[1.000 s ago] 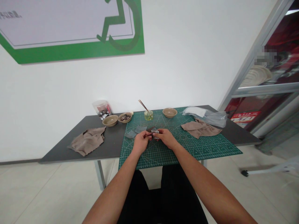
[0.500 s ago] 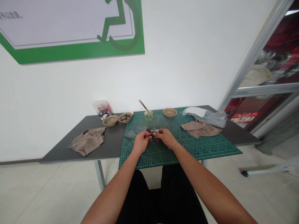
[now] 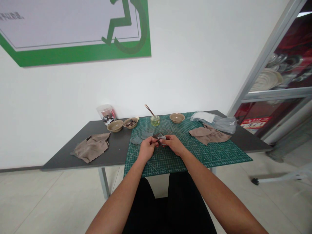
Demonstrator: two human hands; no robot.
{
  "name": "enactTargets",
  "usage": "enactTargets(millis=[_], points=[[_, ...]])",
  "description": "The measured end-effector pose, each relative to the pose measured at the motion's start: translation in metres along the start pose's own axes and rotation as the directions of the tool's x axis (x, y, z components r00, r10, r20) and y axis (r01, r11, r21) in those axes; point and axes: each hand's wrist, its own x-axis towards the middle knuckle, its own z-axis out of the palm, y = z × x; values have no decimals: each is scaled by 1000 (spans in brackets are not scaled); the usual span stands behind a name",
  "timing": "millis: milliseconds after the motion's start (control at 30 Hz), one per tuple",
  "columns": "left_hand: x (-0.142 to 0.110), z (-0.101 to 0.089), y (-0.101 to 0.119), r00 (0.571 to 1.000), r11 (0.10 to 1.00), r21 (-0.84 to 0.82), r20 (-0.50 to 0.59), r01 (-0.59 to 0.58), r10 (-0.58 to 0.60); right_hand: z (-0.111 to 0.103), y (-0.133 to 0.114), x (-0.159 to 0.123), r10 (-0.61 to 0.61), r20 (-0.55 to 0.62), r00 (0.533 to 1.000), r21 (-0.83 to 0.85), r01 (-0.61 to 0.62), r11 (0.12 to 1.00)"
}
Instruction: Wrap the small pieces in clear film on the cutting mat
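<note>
My left hand [image 3: 147,147] and my right hand [image 3: 173,145] meet above the green cutting mat [image 3: 195,156], fingers pinched closed. Between their fingertips is a small grey sheet [image 3: 161,137] with pale marks. Something darker shows beside it, mostly covered by the fingers; its kind is not clear. Just left of the hands, grey-blue scraps [image 3: 137,140] of thin sheet lie on the mat. Behind the hands stands a small glass jar [image 3: 155,121] of yellowish liquid, with thin brown sticks [image 3: 149,110] leaning in it.
On the left are a brown cloth [image 3: 92,148], a tan bowl [image 3: 115,126], a bowl of dark pieces [image 3: 131,123] and a clear tub [image 3: 107,114]. Another tan bowl [image 3: 177,118], a second brown cloth [image 3: 209,134] and a plastic bag [image 3: 215,121] lie toward the right.
Both hands stay in nearly the same place, with only slight finger movement around the small grey sheet. The things on the table have not moved.
</note>
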Motion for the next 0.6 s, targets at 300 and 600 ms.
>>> enactTargets(millis=[300,600], points=[[1,1,-5,1000,1000,-11,11,7,-7,-1,2,1,-1,22,1000,24,0,1000],[1,0,-3,1000,999,-32,7,17,-17,-1,0,0,-2,38,999,58,-1,998]])
